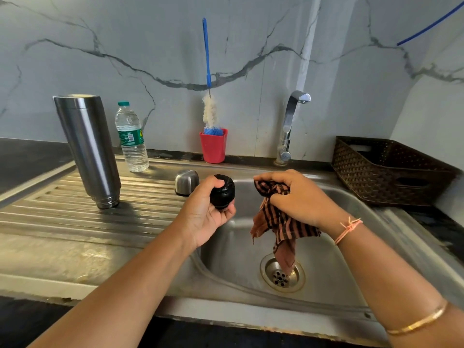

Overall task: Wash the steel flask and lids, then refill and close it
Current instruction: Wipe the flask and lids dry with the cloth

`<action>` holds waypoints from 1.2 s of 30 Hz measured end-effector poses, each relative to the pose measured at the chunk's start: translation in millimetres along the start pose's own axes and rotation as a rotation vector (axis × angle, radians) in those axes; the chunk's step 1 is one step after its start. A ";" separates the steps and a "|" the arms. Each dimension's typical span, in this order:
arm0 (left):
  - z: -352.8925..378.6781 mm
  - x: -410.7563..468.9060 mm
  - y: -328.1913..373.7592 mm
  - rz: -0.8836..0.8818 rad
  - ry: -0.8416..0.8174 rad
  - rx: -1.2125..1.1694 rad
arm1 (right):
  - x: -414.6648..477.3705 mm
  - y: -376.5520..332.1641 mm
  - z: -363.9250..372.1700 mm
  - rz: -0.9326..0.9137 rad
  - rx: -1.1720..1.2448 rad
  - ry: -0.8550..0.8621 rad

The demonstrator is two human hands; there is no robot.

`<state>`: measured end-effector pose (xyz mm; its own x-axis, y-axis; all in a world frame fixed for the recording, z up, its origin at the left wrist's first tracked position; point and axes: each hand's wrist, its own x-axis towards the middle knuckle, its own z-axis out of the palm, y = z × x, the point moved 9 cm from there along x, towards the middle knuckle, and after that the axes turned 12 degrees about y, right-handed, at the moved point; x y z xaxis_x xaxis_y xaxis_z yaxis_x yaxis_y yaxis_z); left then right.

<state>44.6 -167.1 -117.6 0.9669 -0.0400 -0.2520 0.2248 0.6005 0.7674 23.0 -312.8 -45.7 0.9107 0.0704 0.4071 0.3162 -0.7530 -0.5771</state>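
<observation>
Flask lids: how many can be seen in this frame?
2. A black stopper lid is held in the left hand above the edge of the sink; a steel cap stands on the drainboard just behind that hand. The inside of the basket is partly hidden.

I see a stainless-steel sink unit (62, 217) w/ a ribbed drainboard at the left, set in a dark stone counter (25, 156). On the drainboard stands a tall cylindrical steel flask (88, 149), mouth down. Near the basin edge sits a small domed steel cap (186, 182), open side down. Behind them is a clear plastic water bottle w/ green cap (131, 139), upright. On the back ledge is a red plastic cup (213, 146). On the counter at right is a dark brown woven basket (364, 182).
</observation>
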 end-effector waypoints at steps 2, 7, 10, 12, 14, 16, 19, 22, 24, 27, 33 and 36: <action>2.9 -1.6 -1.8 -0.030 -0.037 -0.003 | 0.4 0.8 -1.7 0.011 0.022 0.013; 13.3 -6.6 -7.6 -0.043 -0.146 0.012 | 0.5 0.5 -3.8 0.021 0.041 0.033; 14.3 -7.0 -5.5 -0.011 -0.180 0.013 | 0.0 2.1 -4.3 0.035 0.060 0.032; 14.6 -6.8 -3.8 0.012 -0.178 0.026 | -0.6 3.5 -3.1 0.050 0.075 0.022; 14.6 -6.3 -2.1 0.053 -0.183 0.051 | -0.3 5.8 -3.4 0.060 0.072 0.035; 13.5 -4.6 -3.2 0.113 -0.172 0.153 | 0.5 8.1 -4.6 0.060 0.048 0.055; 7.8 -0.3 8.1 0.568 -0.085 0.841 | 1.3 9.0 -5.2 0.051 0.010 0.065; 10.6 2.1 5.4 0.812 -0.080 1.232 | 0.8 10.7 -5.0 0.069 0.034 0.061; 16.6 -7.2 16.9 0.946 -0.015 1.310 | 1.0 12.6 -5.5 0.080 0.050 0.069; 22.7 -24.5 39.2 1.169 0.024 1.041 | 2.9 15.4 -8.8 0.089 0.054 0.103; 15.1 -6.7 14.5 0.909 -0.008 1.232 | 4.4 18.4 -10.3 0.101 0.055 0.125; 24.1 -47.6 56.1 1.271 0.114 0.822 | 5.6 20.9 -13.3 0.112 0.061 0.147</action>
<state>14.1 -150.8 -48.3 0.5588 0.2291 0.7970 -0.6856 -0.4131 0.5994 31.1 -336.9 -46.0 0.8938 -0.1113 0.4345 0.2347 -0.7095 -0.6645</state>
